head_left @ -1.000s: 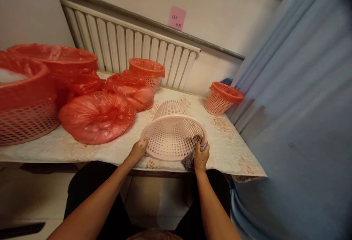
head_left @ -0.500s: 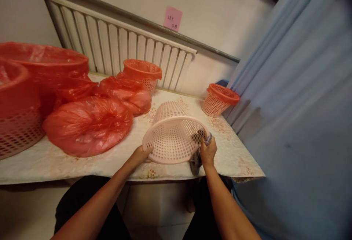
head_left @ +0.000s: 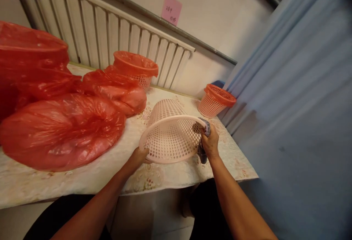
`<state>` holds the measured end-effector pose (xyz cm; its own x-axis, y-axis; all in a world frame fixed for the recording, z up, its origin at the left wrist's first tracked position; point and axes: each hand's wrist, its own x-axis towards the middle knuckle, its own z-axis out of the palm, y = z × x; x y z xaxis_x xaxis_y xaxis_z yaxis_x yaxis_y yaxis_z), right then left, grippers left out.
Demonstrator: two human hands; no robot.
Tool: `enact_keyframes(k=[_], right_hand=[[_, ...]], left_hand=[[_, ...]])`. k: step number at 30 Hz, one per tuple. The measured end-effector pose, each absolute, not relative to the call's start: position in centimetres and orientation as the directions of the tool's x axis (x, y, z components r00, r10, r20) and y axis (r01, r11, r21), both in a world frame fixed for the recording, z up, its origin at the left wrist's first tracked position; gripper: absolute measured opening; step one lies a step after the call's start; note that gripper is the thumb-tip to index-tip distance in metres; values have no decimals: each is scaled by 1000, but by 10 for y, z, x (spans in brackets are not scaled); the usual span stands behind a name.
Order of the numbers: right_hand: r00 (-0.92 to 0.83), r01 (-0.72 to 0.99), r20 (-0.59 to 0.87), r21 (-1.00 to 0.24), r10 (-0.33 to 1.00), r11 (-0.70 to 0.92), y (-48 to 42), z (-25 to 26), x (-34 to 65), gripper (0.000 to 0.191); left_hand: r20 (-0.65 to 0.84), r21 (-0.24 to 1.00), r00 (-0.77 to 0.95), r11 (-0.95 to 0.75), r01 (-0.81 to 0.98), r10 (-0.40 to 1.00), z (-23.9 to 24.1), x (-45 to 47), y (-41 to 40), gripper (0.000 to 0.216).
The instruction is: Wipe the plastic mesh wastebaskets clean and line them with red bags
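A pale pink plastic waste basket (head_left: 170,142) with a perforated wall lies tipped on its side on the table, its open mouth facing me. My left hand (head_left: 139,157) is closed on the rim at the lower left, thumb inside. At the rim's right side, my right hand (head_left: 210,139) presses a dark grey cloth (head_left: 206,126) over the edge. Part of that cloth hangs below the hand, and some of it shows through the basket's holes. My right fingertips are partly hidden behind the rim and cloth.
Red plastic bags (head_left: 63,130) bulge on the table's left. Red-lined baskets stand by the radiator (head_left: 123,31) and at the right corner, including a small basket (head_left: 211,106). A blue curtain (head_left: 288,104) hangs at right. The flowered tablecloth (head_left: 148,181) ends before my legs.
My right hand and the cloth have moved up a little along the basket's rim. My left hand keeps its hold. The view has shifted, bringing the red bags closer.
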<state>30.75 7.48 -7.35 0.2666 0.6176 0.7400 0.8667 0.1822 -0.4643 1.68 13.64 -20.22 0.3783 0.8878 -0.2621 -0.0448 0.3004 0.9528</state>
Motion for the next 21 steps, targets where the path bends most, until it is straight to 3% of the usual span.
enact_keyframes(k=[4, 10, 15, 21], right_hand=[[465, 783, 680, -614, 567, 95, 70, -98, 306, 32], [769, 518, 438, -854, 465, -52, 58, -145, 298, 39], [825, 375, 318, -927, 468, -32, 53, -177, 273, 48], [778, 155, 159, -986, 607, 60, 52, -195, 234, 42]], left_hand=[[-230, 951, 416, 294, -96, 880, -205, 14, 135, 37], [-234, 938, 453, 323, -128, 860, -204, 9, 136, 38], [-225, 917, 472, 350, -194, 852, -202, 11, 130, 43], [-194, 884, 441, 351, -308, 876, -200, 16, 123, 39]])
